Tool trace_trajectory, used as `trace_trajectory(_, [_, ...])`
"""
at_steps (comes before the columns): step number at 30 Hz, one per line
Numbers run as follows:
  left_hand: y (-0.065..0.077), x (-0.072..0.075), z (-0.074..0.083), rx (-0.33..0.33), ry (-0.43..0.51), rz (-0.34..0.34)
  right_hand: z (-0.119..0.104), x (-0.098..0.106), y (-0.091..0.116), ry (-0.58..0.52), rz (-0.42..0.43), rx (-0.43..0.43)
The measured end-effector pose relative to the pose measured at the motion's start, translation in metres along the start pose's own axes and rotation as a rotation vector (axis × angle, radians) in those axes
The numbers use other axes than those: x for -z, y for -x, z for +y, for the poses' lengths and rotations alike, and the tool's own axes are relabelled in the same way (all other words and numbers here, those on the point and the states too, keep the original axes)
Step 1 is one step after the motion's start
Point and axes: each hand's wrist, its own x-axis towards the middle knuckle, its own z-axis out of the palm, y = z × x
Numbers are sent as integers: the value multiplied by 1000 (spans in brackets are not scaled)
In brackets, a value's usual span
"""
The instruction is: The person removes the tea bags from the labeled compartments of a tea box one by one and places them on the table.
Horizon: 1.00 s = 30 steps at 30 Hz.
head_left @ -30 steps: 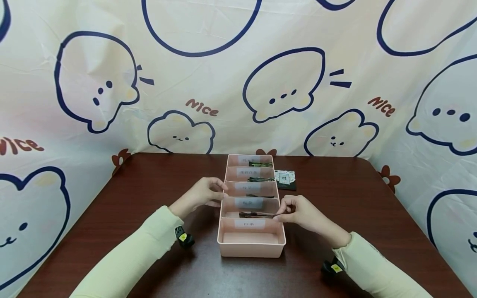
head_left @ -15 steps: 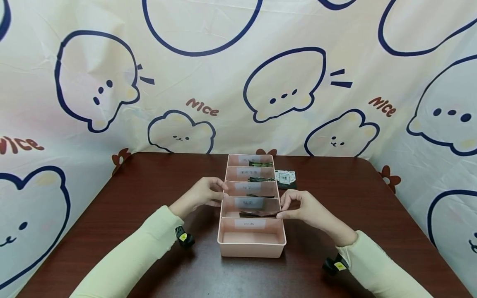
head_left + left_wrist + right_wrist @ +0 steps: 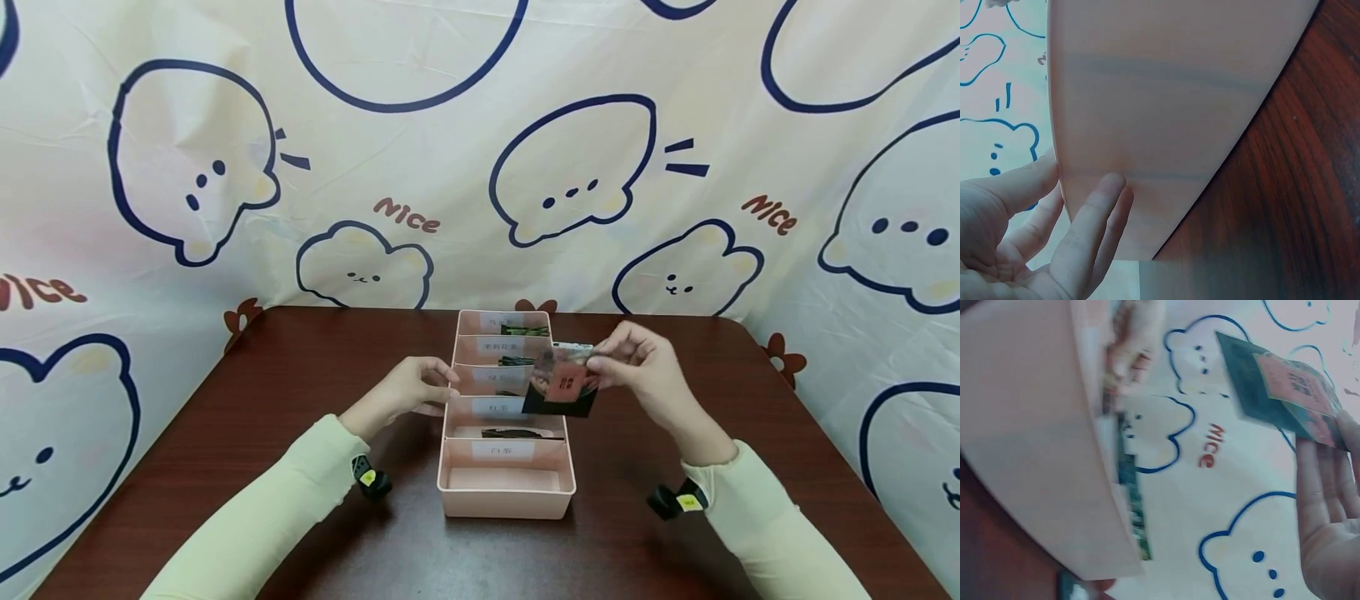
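Observation:
A long pink divided box (image 3: 506, 504) stands on the table, its compartments carrying white labels with Chinese tea names. My left hand (image 3: 408, 386) grips the box's left rim; in the left wrist view, two fingers (image 3: 1094, 225) lie against the outer wall while others reach over the edge. My right hand (image 3: 648, 375) pinches a dark tea sachet (image 3: 567, 385) with a red label by its right edge, above the box's right side. Another dark sachet (image 3: 517, 433) lies in the second-nearest compartment. Green sachets (image 3: 525, 331) sit in the farthest one. The nearest compartment (image 3: 506, 479) holds nothing.
Behind the held sachet, a packet (image 3: 573, 345) on the table beside the box is mostly hidden. Dark brown tabletop (image 3: 300, 542) surrounds the box. A cartoon-printed cloth (image 3: 465, 167) hangs behind the table and along its sides.
My right hand has lifted the red-labelled sachet out of the second-nearest compartment, moving up, away and slightly right. The sachet's face now shows. The left hand and box have stayed put.

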Motion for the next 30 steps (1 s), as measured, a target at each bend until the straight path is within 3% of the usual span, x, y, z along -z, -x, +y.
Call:
trace_trajectory(7, [1, 0, 1, -4, 5, -5, -17, 21, -27, -246, 96, 90])
trace_trajectory(10, [2, 0, 1, -7, 10, -9, -18, 35, -43, -274, 129, 105])
trace_trajectory(15, [0, 1, 0, -1, 12, -9, -11, 61, -69, -231, 262, 65])
trace_trajectory(20, [0, 1, 0, 12, 18, 1, 2, 84, -89, -138, 399, -69])
trace_trajectory(30, [2, -1, 2, 16, 6, 8, 50, 121, -94, 56, 437, -299])
